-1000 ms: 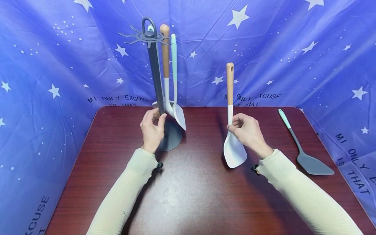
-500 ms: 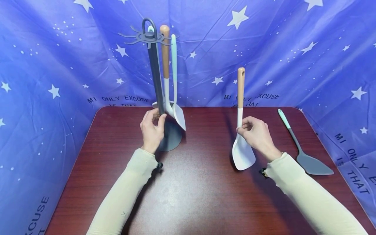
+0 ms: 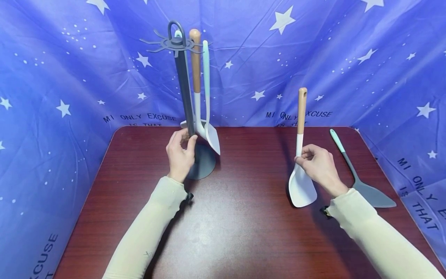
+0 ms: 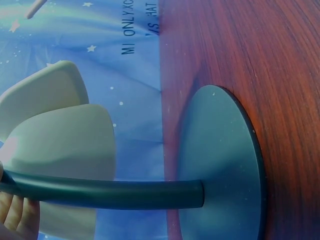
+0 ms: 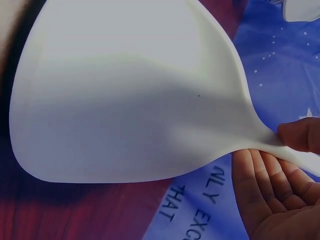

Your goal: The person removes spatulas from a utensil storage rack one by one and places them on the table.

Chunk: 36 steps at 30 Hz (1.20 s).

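The left grip (image 3: 181, 157) is closed in around the low part of the dark pole (image 3: 183, 93), thumb on one side and fingers on the other. It probably holds the pole there so the stand won't tip or slide. The round base (image 4: 220, 135) sits flat on the surface (image 3: 244, 232), just below that grip, and it is wide, which should help too.

High above the left grip is a ring of hooks (image 3: 177, 44). Beside the pole, up and to the right of this grip, hang a wood-handled tool (image 3: 196, 69) and a mint-handled tool (image 3: 206, 69). They point down, I think because their weight pulls them that way.

The right grip (image 3: 318, 162) is pinched on the thin white neck of the white spatula (image 3: 302, 190), with no gap left. The wide head is below this grip and the wooden handle (image 3: 302, 112) stands up above it. Held low like that, the top hole is left free, maybe handy for a hook. I can't tell if the head touches the surface.

A gray spatula (image 3: 374, 193) lies flat to the right of the right grip, partly behind the sleeve (image 3: 357, 205).
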### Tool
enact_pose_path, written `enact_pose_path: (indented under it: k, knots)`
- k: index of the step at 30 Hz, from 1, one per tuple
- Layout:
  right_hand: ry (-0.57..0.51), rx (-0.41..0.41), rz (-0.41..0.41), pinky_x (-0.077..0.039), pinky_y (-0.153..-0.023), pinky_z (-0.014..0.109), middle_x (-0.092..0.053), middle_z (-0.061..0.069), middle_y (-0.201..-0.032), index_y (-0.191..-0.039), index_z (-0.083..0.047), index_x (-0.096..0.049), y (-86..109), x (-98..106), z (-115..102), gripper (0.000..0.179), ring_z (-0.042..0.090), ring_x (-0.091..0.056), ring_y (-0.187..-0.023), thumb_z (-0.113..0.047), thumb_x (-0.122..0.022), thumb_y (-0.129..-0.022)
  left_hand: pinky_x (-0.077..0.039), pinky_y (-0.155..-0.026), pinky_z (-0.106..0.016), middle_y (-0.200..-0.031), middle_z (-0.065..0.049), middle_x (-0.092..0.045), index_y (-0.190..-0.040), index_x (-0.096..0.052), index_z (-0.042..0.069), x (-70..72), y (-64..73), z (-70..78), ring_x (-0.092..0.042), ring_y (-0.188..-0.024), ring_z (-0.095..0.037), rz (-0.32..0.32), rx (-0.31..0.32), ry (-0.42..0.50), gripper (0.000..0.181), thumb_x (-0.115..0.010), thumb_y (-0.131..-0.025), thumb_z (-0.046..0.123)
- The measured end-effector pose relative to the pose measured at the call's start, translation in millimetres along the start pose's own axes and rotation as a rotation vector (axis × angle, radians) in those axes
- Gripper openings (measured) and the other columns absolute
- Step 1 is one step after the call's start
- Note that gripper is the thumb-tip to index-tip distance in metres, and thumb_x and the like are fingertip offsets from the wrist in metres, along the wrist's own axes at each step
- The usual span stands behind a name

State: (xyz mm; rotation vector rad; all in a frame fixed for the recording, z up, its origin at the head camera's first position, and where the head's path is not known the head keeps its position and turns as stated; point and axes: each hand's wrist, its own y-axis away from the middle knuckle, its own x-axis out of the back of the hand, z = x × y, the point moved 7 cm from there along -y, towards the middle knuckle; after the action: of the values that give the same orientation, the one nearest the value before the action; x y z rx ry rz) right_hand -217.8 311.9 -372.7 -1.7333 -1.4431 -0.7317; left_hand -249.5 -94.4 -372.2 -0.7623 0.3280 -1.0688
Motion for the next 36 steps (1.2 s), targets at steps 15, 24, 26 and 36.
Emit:
enact_pose_path:
  k: [15, 24, 26, 36]
  knots:
    - [0.062, -0.07, 0.013, -0.044, -0.05, 0.022, -0.068, 0.007, -0.079, -0.094, -0.004, -0.066, 9.7, 16, 37, 0.021, 0.007, -0.056, -0.065, -0.018, -0.073, -0.081, -0.054, -0.068, -0.043, -0.084, -0.022, -0.064, -0.095, -0.065, -0.01, 3.7, -2.8, 22.2, -0.062, -0.076, -0.033, 0.013, -0.026, -0.027, 0.018, -0.071, -0.079, -0.01]
    - [0.112, -0.11, 0.021, -0.042, -0.051, 0.024, -0.069, 0.01, -0.08, -0.096, -0.002, -0.066, 13.1, 29, 60, 0.024, 0.015, -0.057, -0.067, -0.019, -0.072, -0.08, -0.055, -0.07, -0.037, -0.084, -0.019, -0.065, -0.096, -0.065, -0.007, 5.0, -3.8, 28.0, -0.063, -0.076, -0.031, 0.008, -0.023, -0.02, 0.017, -0.071, -0.08, -0.007]
    - [0.117, -0.112, 0.03, -0.042, -0.051, 0.023, -0.069, 0.01, -0.08, -0.096, -0.001, -0.066, 13.0, 31, 64, 0.024, 0.015, -0.057, -0.068, -0.018, -0.072, -0.08, -0.055, -0.069, -0.038, -0.084, -0.02, -0.064, -0.095, -0.065, -0.009, 5.8, -4.8, 33.0, -0.063, -0.076, -0.033, 0.011, -0.026, -0.021, 0.017, -0.07, -0.079, -0.009]
    - [0.143, -0.158, 0.028, -0.042, -0.052, 0.026, -0.07, 0.012, -0.081, -0.096, -0.002, -0.066, 16.3, 41, 80, 0.024, 0.022, -0.059, -0.071, -0.019, -0.071, -0.081, -0.054, -0.068, -0.042, -0.083, -0.023, -0.063, -0.095, -0.064, -0.012, 5.5, -5.6, 37.8, -0.062, -0.076, -0.034, 0.004, -0.025, -0.015, 0.018, -0.07, -0.078, -0.012]
